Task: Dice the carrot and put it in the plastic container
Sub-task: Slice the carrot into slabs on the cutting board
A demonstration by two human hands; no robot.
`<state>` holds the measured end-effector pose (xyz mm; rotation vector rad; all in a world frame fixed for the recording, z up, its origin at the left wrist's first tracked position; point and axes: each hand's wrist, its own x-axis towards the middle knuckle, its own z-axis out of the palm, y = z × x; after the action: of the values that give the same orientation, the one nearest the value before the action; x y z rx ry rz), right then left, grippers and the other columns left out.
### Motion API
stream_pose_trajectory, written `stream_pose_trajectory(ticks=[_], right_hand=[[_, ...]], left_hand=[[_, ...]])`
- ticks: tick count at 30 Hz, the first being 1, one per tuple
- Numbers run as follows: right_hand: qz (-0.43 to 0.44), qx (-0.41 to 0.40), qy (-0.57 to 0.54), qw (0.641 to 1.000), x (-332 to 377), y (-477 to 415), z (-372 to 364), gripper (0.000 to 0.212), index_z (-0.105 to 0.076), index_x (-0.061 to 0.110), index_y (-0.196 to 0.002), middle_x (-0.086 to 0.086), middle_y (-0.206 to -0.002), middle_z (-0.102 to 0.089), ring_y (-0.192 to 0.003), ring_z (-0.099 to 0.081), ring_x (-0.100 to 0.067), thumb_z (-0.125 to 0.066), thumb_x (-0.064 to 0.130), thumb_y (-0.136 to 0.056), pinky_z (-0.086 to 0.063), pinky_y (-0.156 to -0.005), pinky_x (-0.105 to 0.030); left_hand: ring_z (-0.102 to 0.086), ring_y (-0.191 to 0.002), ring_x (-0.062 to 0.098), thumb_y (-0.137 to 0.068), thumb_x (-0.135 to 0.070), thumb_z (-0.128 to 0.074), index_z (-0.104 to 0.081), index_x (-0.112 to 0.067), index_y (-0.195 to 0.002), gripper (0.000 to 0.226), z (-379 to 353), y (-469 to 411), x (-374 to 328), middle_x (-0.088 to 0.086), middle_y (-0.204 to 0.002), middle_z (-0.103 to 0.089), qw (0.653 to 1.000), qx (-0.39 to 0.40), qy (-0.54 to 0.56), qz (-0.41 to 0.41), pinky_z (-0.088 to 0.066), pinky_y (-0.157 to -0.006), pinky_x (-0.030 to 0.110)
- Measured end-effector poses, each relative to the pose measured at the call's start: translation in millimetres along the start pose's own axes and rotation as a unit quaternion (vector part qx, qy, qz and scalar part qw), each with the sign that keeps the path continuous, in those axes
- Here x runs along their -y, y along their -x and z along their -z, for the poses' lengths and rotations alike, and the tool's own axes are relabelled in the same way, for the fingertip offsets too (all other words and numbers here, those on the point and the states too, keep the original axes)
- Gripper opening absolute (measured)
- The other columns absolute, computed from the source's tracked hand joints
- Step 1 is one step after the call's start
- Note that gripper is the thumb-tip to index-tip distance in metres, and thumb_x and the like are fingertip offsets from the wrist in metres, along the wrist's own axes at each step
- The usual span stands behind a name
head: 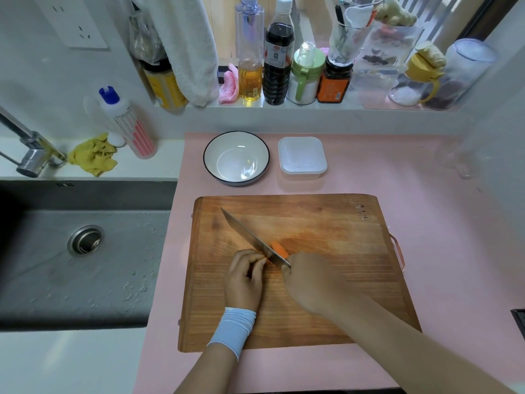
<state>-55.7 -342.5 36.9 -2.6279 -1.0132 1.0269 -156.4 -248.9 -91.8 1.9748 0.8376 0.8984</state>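
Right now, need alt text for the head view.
A person's right grip holds a knife across a carrot on a wooden cutting board, the left grip pinching the carrot. A plastic container and a white bowl sit behind the board on a pink counter, sink to the left.

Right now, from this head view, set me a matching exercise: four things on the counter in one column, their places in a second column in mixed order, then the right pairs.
Things
1. round white bowl with a dark rim
2. square white plastic container
3. orange carrot piece
4. crumpled yellow cloth

Places
A. beside the metal tap
B. on the wooden cutting board, against the blade of the steel knife
C. behind the board, on the right
D. behind the board, on the left

Pairs: 1-D, 2-C, 3-B, 4-A
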Motion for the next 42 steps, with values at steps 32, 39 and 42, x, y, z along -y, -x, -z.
stream_pose_trajectory(ticks=[32, 39, 42], right_hand=[[-0.002, -0.040, -0.101, 0.994, -9, -18, -37, 0.028, -0.064, 0.022, -0.081, -0.006, -0.083, -0.071, -0.078, -0.066, -0.028, -0.043, 0.027, -0.100, -0.047, -0.065, -0.034], [-0.006, -0.024, -0.134, 0.991, -19, -21, -28, 0.038, -0.049, 0.026, -0.064, 0.004, -0.071, -0.060, -0.068, -0.056, -0.017, -0.044, 0.032, -0.102, -0.034, -0.055, -0.031], [-0.011, -0.023, -0.153, 0.988, -23, -15, -23, 0.040, -0.051, 0.023, -0.064, 0.005, -0.066, -0.057, -0.063, -0.055, -0.015, -0.044, 0.031, -0.102, -0.034, -0.053, -0.028]], left_hand=[[-0.061, -0.092, 0.004, -0.080, -0.002, -0.071, -0.070, -0.011, -0.083, 0.009, -1, 0, 6, -0.004, -0.092, -0.064, 1.000, 0.006, 0.018, 0.001, -0.046, -0.084, 0.017], [-0.059, -0.100, 0.010, -0.072, 0.008, -0.073, -0.067, -0.014, -0.094, 0.031, 2, -4, 6, -0.005, -0.103, -0.060, 0.997, 0.075, 0.018, -0.008, -0.047, -0.089, 0.021], [-0.059, -0.095, 0.011, -0.074, 0.008, -0.071, -0.062, -0.018, -0.092, 0.033, 5, -8, 5, -0.007, -0.100, -0.058, 0.994, 0.104, 0.021, -0.015, -0.049, -0.083, 0.022]])
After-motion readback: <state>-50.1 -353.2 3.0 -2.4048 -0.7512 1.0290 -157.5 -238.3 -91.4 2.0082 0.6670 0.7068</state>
